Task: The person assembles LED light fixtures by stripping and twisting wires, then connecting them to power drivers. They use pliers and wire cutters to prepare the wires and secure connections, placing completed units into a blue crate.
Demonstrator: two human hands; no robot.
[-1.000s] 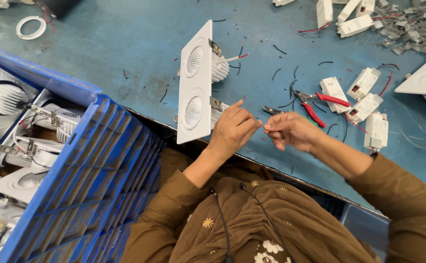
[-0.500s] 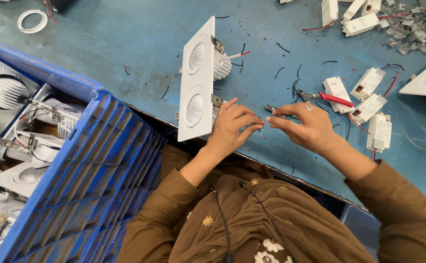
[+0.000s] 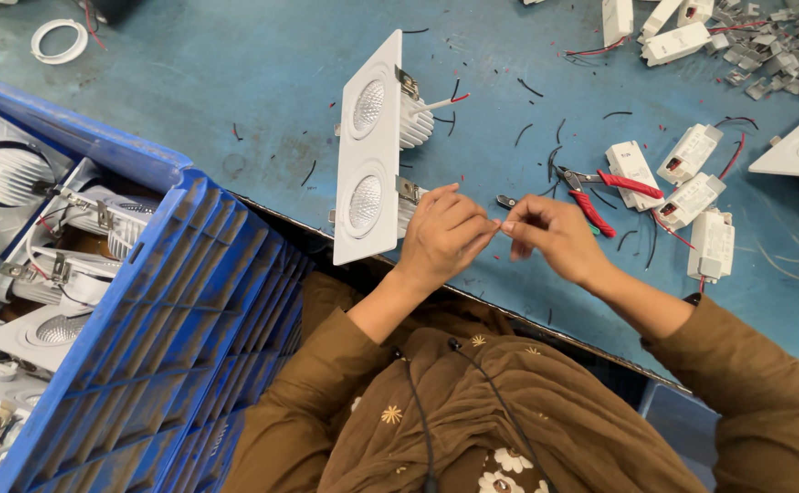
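To the left of both hands stands the blue plastic crate (image 3: 144, 347), packed with white downlight fixtures whose count cannot be told. Beneath the hands lies the blue worktable (image 3: 235, 82). Just left of the left hand (image 3: 442, 236) a white twin downlight fixture (image 3: 366, 151) stands on edge, its long axis running away from the person, its two lenses facing left and its finned backs toward the hands; the left hand touches its near end. The right hand (image 3: 553, 236) meets the left fingertip to fingertip, both pinched narrow on something too small to make out. Right of the right hand lie four white driver boxes (image 3: 692, 194) with red leads, and just beyond it one pair of red-handled pliers (image 3: 600, 187). Short black wire offcuts (image 3: 546, 164) scatter above the hands.
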